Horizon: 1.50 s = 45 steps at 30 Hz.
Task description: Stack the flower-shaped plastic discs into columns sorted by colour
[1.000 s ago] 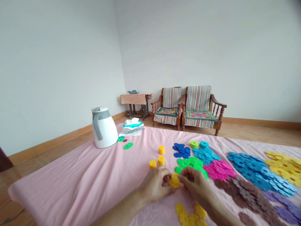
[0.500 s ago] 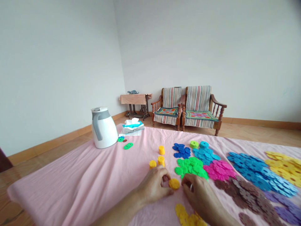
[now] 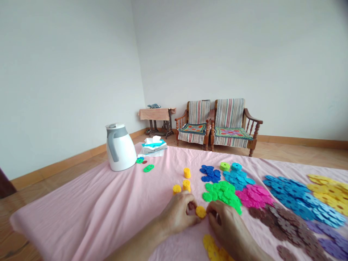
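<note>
Between my two hands is a short stack of yellow notched plastic discs (image 3: pixel 201 211), low over the pink cloth. My left hand (image 3: pixel 178 213) curls at its left side, thumb and fingers closed on its edge. From the right, my right hand (image 3: pixel 227 223) reaches in with bent, pinched fingers against the stack's other edge. Just beyond my left hand stand several yellow disc stacks, including a far stack (image 3: pixel 186 173), a middle stack (image 3: pixel 186 185) and a left stack (image 3: pixel 176 189). Loose yellow discs (image 3: pixel 210 246) lie nearer me, partly hidden by my right forearm.
Right of my hands spread piles of green (image 3: pixel 221 192), dark blue (image 3: pixel 210 174), pink (image 3: pixel 254 196), brown (image 3: pixel 285 224) and blue discs (image 3: pixel 288 194). A white jug (image 3: pixel 123 152) and a tissue pack (image 3: pixel 154 146) stand at the far left of the pink cloth (image 3: pixel 81 210).
My right hand has moved left, and its fingers now meet the yellow stack's right edge. The stack has turned slightly and looks narrower. My left hand stays nearly where it was.
</note>
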Each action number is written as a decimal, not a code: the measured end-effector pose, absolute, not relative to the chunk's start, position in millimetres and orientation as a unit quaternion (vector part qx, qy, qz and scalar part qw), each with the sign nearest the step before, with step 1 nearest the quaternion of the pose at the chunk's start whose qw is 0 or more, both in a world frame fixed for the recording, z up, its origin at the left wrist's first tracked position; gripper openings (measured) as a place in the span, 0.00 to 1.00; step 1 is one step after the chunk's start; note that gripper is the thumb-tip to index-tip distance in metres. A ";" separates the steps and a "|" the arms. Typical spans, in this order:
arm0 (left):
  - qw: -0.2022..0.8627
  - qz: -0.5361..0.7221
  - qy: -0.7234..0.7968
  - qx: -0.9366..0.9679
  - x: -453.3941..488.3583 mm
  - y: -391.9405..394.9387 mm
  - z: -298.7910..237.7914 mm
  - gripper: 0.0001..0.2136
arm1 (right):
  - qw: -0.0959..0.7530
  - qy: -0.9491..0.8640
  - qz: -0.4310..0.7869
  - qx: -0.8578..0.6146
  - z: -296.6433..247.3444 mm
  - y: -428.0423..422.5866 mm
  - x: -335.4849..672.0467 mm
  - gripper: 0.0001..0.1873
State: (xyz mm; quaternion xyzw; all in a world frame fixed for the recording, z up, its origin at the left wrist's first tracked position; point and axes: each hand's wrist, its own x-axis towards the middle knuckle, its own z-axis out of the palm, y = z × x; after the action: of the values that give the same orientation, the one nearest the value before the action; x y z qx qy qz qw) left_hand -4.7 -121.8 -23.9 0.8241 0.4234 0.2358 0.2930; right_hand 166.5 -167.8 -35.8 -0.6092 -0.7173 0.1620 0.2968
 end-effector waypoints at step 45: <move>0.319 0.189 0.384 0.846 -14.8 -114.3 -16.9 0.15 | 0.187 -0.769 0.258 -0.554 -15.8 -207.8 189.0 0.13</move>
State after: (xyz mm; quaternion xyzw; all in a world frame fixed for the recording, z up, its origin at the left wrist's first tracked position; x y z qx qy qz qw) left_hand -14.8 -114.3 -16.9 0.8460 0.3836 0.1887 0.3185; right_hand 189.0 -207.8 -15.8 -0.5535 -0.7694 0.2581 0.1873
